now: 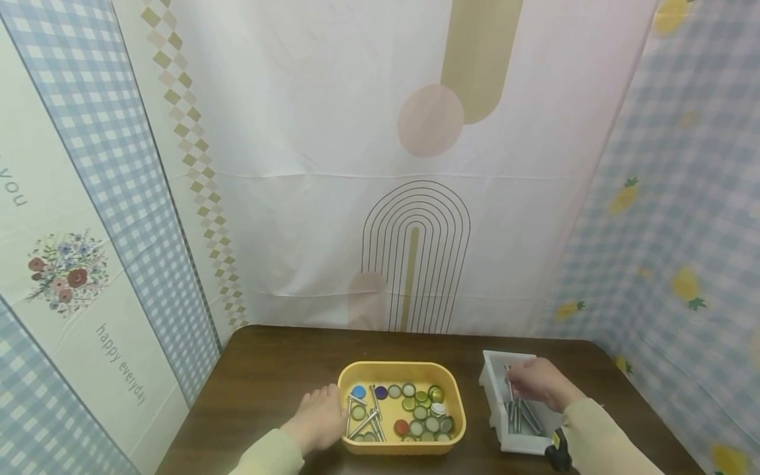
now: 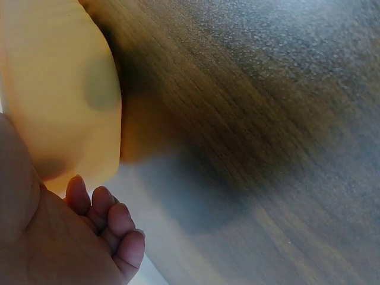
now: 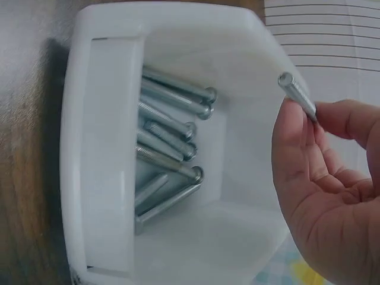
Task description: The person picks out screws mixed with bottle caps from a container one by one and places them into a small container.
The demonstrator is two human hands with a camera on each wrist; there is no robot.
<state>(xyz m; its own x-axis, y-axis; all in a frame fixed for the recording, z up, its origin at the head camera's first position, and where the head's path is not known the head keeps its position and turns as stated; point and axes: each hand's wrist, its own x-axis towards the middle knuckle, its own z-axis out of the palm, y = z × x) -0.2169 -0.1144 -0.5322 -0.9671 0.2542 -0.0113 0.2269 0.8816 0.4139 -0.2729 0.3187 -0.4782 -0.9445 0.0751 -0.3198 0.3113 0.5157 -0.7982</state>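
Note:
My right hand pinches a silver bolt between thumb and fingertips, over the white bin. In the right wrist view, the bolt's threaded shank slants out of my grip, one end toward the camera. Several more silver bolts lie in that bin. At the left wall of a yellow tub, my left hand holds the rim, curled fingers against its outer side; the thumb tip is hidden. Inside the tub, several bolts lie on the left and bottle caps spread mostly rightward.
Both containers stand on a dark brown wooden table, the white bin to the right of the tub. A printed white cloth hangs behind the table's back edge. Blue checked cloths hang at the left and right sides.

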